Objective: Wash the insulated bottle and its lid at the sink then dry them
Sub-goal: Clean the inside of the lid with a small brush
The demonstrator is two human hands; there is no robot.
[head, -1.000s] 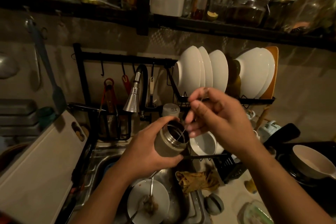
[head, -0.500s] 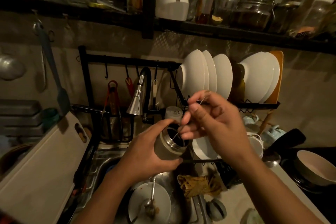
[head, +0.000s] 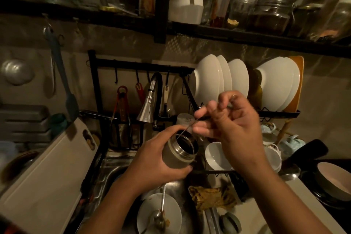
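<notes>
My left hand grips the short beige insulated bottle above the sink, its steel mouth open and tilted toward me. My right hand is just right of the mouth, pinching a thin wire handle that runs down into the bottle; whatever is on its lower end is hidden inside. A round grey object that may be the lid lies on the counter in front of the sink. The faucet hangs behind the bottle with no water running.
The sink holds a dirty white plate with a spoon. A crumpled brown cloth lies on the sink's right rim. White bowls fill the dish rack behind. A cutting board leans at left; cups sit right.
My right hand has risen slightly and shifted right, drawing the wire handle a little further up out of the bottle. The left hand keeps the bottle in place.
</notes>
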